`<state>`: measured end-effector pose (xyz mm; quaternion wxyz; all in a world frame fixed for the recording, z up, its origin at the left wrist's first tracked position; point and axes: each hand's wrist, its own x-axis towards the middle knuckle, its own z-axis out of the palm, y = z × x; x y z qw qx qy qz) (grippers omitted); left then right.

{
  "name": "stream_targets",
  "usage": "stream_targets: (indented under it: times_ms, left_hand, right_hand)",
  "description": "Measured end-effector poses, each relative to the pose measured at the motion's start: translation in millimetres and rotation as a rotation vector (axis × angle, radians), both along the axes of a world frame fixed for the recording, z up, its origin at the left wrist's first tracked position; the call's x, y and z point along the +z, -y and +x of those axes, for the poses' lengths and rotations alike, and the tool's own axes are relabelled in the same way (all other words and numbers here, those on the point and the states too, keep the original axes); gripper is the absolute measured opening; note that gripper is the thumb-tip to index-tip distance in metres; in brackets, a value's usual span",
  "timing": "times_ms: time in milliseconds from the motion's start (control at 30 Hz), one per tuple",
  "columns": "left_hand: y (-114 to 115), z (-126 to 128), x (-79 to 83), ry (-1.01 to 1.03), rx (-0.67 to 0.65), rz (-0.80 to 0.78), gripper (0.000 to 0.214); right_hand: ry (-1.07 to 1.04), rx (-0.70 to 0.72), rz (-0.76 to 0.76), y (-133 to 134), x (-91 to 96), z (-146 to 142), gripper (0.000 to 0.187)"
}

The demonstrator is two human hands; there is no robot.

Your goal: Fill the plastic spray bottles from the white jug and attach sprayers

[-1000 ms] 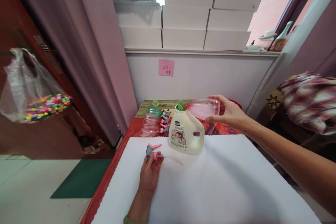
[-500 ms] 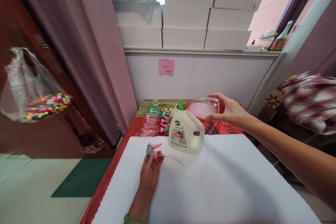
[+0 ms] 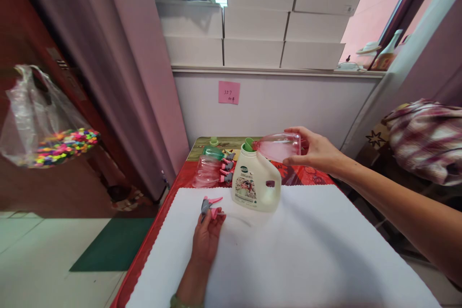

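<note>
My left hand [image 3: 208,238] is closed on a pink and grey trigger spray head [image 3: 206,206], whose thin clear tube points right, low over the white table mat [image 3: 306,240]. My right hand [image 3: 314,151] grips the base of a clear pink bottle [image 3: 277,147]. The bottle is tipped almost level, its neck at the green spout [image 3: 249,144] of a cream detergent jug [image 3: 249,178]. That jug stands upright on the back part of the mat, its handle to the right. Whether liquid is flowing at the neck is too small to tell.
Left of the jug lie clear pink bottles [image 3: 206,173], a green bottle [image 3: 212,153] and several spray heads [image 3: 226,177]. A small green-topped item [image 3: 213,141] stands behind them. White boxes [image 3: 252,53] are stacked on the sill. A bag of colourful pieces [image 3: 65,147] hangs at left.
The pink bottle's base end has risen very slightly with my right hand. My left hand and the spray head look unmoved.
</note>
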<state>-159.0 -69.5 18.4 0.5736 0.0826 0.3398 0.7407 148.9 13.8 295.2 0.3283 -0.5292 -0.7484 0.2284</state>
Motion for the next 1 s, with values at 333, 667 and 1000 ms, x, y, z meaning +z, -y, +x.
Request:
stream_targets:
  times_ms: [333, 667, 1000]
  left_hand:
    - [0, -2, -1.4, 0.0, -0.007, -0.008, 0.02]
    - [0, 0, -0.9, -0.003, -0.001, -0.002, 0.022]
    - [0, 0, 0.3, -0.004, -0.006, 0.001, 0.023]
  right_hand:
    - [0.055, -0.011, 0.03, 4, 6.1, -4, 0.083]
    - [0.103, 0.017, 0.089, -2, 6.7, -1, 0.082]
    - [0.159, 0.015, 0.105, 1, 17.2, -4, 0.082]
